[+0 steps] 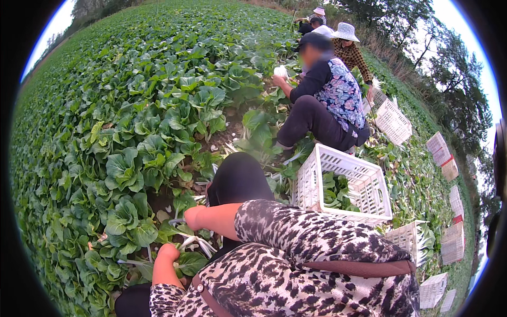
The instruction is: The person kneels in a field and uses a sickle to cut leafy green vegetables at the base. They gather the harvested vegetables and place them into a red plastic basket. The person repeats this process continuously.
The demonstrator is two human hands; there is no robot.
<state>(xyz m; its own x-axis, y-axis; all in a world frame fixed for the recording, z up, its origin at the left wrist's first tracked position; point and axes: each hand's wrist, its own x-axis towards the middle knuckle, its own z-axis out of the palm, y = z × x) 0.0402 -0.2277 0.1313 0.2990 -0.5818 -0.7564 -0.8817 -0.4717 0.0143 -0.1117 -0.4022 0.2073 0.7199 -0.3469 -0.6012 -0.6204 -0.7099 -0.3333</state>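
Note:
My right hand [195, 217] is closed, with a thin grey curved piece [177, 220], which looks like part of a blade, sticking out at its far side. Below it in the picture, my left hand [168, 252] reaches down among leafy greens; its fingers are hidden, so what it holds does not show. A broad green leaf [191, 263] lies beside it. Pale stems [198, 242] lie on the ground between my two hands. Leafy green plants [126, 222] stand rooted just beyond both hands.
My knee [241, 178] is bent up beside the right arm. A white plastic crate [352, 216] with greens inside stands to my right. A co-worker [324, 91] squats past it, holding a pale bundle [281, 71]. Others work farther off. More crates [394, 121] stand along the field.

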